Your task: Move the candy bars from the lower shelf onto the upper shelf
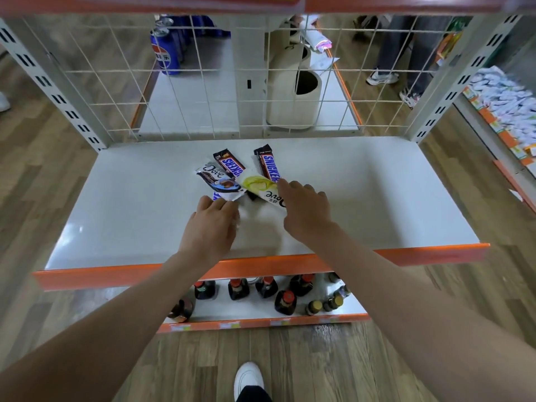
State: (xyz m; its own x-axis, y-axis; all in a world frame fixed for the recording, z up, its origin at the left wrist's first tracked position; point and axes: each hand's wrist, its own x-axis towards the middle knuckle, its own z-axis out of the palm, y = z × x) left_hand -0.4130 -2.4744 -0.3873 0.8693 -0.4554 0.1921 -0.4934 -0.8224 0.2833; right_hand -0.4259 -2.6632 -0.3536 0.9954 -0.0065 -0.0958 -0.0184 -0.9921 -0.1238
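Nearest the camera, a white shoe (248, 378) stood on the wood floor, and above it dark sauce bottles (285, 301) sat on the bottom shelf. Both bare forearms reached over the orange front lip of the white lower shelf (377, 198), where the candy bars lay in a loose pile near the middle.

The left hand (211, 224) lay at the near end of the dark-and-white Dove bar (216, 182), fingers bent down onto the wrapper's edge; whether it had a real grip could not be told. The right hand (307, 208) lay palm down over the end of the yellow-green Dove bar (259, 188), fingers loosely curled, forefinger stretched along it; a closed pinch was not visible. Behind these lay two Snickers bars, the left Snickers bar (230, 166) partly under the Dove wrappers and the right Snickers bar (269, 166) just beside the yellow-green one.

This looked like the pick-up step. The next move probably called for closing on a bar with each hand and lifting to the upper shelf (377, 5), whose orange edge ran along the top.

Beyond the wire grid (203, 105), Pepsi cans (165, 53) stood on another shelf.
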